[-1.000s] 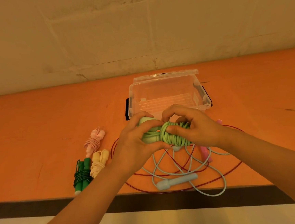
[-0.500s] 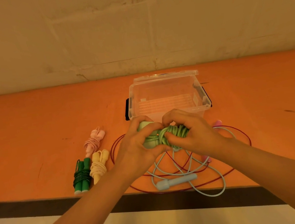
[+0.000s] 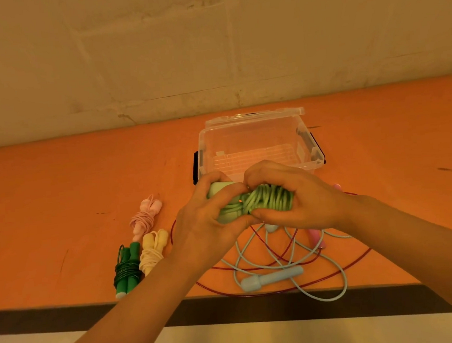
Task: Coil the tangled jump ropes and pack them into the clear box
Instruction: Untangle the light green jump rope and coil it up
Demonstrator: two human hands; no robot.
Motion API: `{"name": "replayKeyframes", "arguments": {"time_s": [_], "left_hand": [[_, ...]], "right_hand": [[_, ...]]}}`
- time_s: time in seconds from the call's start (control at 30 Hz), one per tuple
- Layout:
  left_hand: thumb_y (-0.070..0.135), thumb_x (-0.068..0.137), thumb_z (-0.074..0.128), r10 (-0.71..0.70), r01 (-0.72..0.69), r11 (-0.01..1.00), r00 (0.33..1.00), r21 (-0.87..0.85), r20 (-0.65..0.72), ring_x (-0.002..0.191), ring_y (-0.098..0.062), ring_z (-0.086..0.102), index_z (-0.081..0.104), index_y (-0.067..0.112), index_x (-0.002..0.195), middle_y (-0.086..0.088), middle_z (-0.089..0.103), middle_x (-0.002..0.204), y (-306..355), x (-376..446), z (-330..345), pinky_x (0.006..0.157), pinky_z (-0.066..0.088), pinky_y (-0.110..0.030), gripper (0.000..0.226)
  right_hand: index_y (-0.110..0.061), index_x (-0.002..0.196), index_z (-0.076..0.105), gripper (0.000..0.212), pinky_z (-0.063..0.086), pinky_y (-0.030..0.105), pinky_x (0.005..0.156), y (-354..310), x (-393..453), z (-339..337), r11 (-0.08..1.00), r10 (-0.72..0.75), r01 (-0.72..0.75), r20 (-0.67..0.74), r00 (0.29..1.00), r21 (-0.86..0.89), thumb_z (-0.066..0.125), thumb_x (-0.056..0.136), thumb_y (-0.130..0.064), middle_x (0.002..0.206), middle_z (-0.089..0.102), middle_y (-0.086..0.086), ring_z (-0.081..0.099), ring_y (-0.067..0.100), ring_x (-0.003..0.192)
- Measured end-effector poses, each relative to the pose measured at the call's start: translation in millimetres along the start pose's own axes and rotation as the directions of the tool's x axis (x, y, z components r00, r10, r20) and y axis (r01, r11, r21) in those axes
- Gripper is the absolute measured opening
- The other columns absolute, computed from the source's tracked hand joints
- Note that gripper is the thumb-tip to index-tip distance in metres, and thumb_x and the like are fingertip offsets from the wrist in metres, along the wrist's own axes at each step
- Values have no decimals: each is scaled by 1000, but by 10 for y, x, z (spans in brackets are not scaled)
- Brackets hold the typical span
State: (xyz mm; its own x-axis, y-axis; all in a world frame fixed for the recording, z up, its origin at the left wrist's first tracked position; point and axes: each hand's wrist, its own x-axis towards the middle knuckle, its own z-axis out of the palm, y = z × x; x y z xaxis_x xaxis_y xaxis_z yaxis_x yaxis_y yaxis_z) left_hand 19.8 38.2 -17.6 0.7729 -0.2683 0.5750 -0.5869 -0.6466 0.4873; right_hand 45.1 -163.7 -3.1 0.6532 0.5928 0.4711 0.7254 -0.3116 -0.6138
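both hands hold the green rope (image 3: pixel 265 200) above the worktop's front middle, left hand (image 3: pixel 204 222) curled round its handles, right hand (image 3: pixel 298 200) clamping the coil, long axis left-right, open box (image 3: pixel 307 147) just behind, nearer the right hand.

Orange table (image 3: pixel 57 191) bears clear box (image 3: pixel 254 130), three coiled ropes (image 3: pixel 143 244), loose ropes (image 3: pixel 291 269).
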Motion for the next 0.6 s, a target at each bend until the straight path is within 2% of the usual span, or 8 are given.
{"name": "replayKeyframes", "arguments": {"time_s": [0.17,0.3,0.4,0.47,0.53,0.6], "left_hand": [[53,72,68,10,-10,1000,1000,-8,-2,92,-5,53,58,37,108,8,47,116,27,2,7,61,54,-35,41],[50,70,64,-58,60,996,998,-59,38,93,-3,53,56,41,106,14,43,113,94,-16,42,64,52,-33,38],[44,64,71,-162,175,976,981,-131,104,97,1,51,55,42,101,16,41,108,118,-38,75,74,48,-21,40],[29,64,82,-230,254,954,961,-159,156,98,5,49,56,42,90,20,39,107,114,-28,95,76,44,-12,39],[17,64,85,-263,298,938,945,-180,194,97,9,47,53,43,84,20,39,106,114,3,94,76,39,-4,45],[16,64,85,-254,301,934,938,-194,236,97,6,47,55,39,86,18,39,107,101,51,77,81,38,-6,44]], "right_hand": [[-4,102,60,26,45,29,89,22,14,-3,1000,-17,17,7,1000,20,71,82,-15,108,56,5,55,17,103],[-6,95,59,29,47,36,83,48,-22,72,999,24,-22,-47,999,49,76,73,-9,102,55,3,56,20,98],[-11,95,57,31,47,39,79,83,-53,118,995,77,-74,-40,996,63,77,71,-13,100,54,-1,56,19,94],[-12,95,57,32,46,41,76,110,-56,132,994,93,-91,-31,995,62,77,71,-17,99,54,-1,56,21,91],[-13,95,58,32,46,39,76,129,-45,128,993,99,-97,-29,995,64,78,71,-18,98,54,-1,55,20,90],[-11,95,58,30,46,35,77,157,-39,109,994,91,-89,-23,996,56,79,74,-18,99,54,0,54,18,90]]}}
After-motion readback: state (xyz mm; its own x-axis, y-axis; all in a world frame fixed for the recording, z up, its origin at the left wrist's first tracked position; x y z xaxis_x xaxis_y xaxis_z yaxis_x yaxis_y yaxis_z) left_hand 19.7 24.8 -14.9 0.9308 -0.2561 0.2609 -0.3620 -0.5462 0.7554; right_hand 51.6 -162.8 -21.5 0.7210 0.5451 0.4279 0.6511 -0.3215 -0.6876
